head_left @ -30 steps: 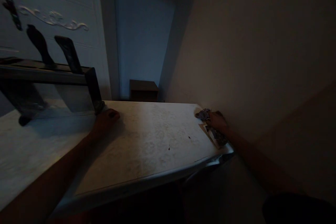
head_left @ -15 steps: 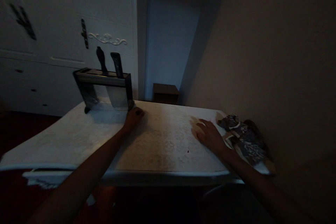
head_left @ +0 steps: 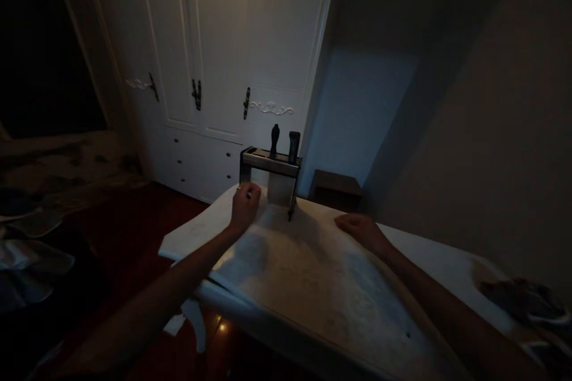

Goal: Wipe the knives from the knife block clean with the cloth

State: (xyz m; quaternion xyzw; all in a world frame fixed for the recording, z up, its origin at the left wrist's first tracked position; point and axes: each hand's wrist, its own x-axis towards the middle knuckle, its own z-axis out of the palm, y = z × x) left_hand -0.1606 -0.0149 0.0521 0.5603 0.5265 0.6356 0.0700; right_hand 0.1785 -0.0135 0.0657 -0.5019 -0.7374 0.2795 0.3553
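Note:
A knife block [head_left: 271,162] with a dark frame and clear panels stands upright at the table's far end. Two black-handled knives are slotted in its top, one being the knife [head_left: 294,146] on the right. My left hand [head_left: 245,207] is closed in front of the block's lower left side, wearing a ring. It hides that corner, and whether its fingers grip the block cannot be made out. To the right of the block, apart from it, my right hand [head_left: 361,230] is over the table [head_left: 308,292], its fingers drawn together with nothing visible in them.
Crumpled patterned cloth [head_left: 527,300] lies at the table's right end. A white wardrobe [head_left: 218,41] rises behind, and a small brown cabinet [head_left: 335,187] stands in the corner. The wall is close on the right. Dark red floor [head_left: 134,238] shows at left.
The view has swung left. My left hand has gone from the block's right foot to its left side. My right hand has moved nearer the block, and its spread fingers have closed.

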